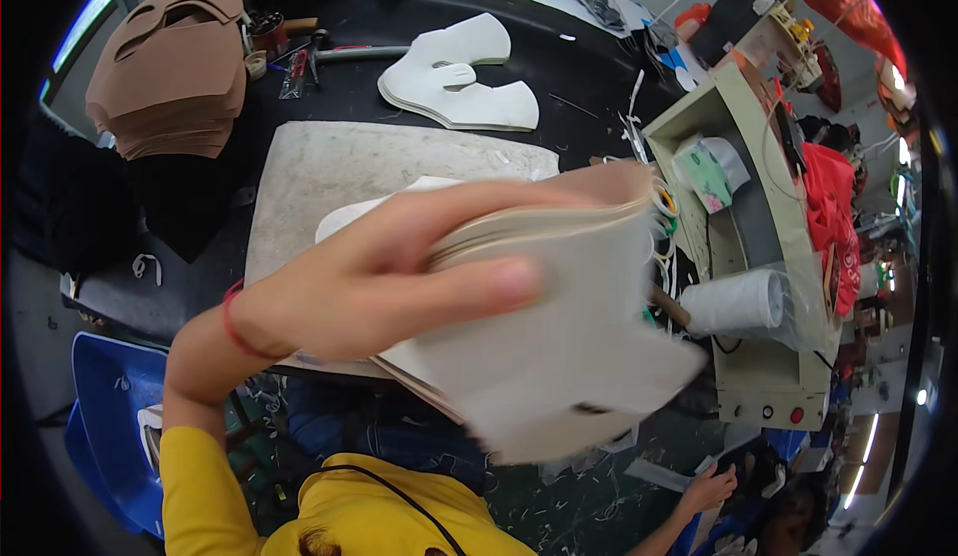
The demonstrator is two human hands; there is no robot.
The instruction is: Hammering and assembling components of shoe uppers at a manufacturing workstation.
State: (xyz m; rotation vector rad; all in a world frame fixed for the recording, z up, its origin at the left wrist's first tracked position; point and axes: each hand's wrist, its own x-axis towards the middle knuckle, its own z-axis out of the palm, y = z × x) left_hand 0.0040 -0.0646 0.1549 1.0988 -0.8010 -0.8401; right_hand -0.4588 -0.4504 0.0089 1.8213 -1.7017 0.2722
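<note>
Left grip (374,286) closed on one stack (559,346) of thin off-white sheets, thumb across the near face, fingers along the far side. The stack is up in the air, in front of the board's near right part and past the tabletop's near edge. Layered edge faces far, running left to right, its right end slightly farther; the body slants down toward near and right, ending in a notched outline. That near-right slant seems the long axis, though blur makes it hard to tell.

Right grip (711,486) well apart, low at near right, beside a pale strip (659,473); whether it holds anything I cannot tell.

Around: one pale board (329,162) on the black tabletop (589,82), one white piece (344,219) on it — my left grip and the stack block most of that. Beyond the board, one pile of cream cutouts (424,87), one hammer (364,53) at its left. Far left, one tall brown pile (180,77). Right: one beige shelf unit (768,386), one tissue pack (704,172), one white roll (733,301) — sheet count, unreadable.
</note>
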